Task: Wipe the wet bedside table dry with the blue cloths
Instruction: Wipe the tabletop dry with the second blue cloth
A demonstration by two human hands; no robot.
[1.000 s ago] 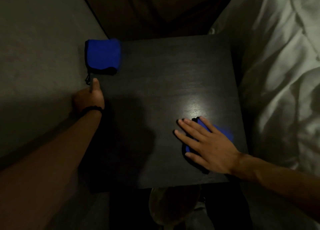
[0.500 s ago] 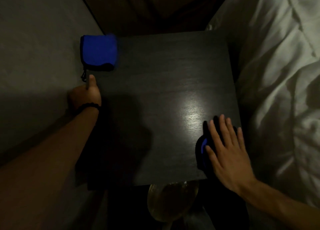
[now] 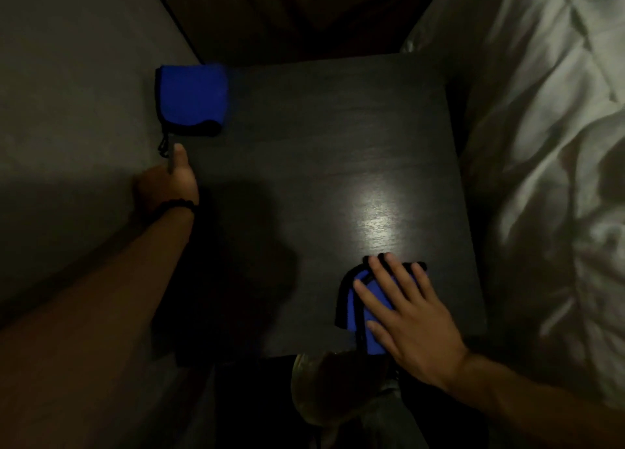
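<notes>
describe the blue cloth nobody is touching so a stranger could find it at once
Start at the dark square wooden bedside table beside the white bedding. At its far left corner lies a folded blue cloth with black trim. Unlike the other blue cloth, no hand presses on it.

The scene is dimly lit. A plain grey wall (image 3: 74, 87) is seen on the left, crossed by a broad dark shadow. A dark brown wooden panel (image 3: 304, 12) is seen at the top. Rumpled white quilted bedding (image 3: 548, 144) is spread along the right side, creased and folded. A bright patch of light is reflected from the dark surface at the centre
</notes>
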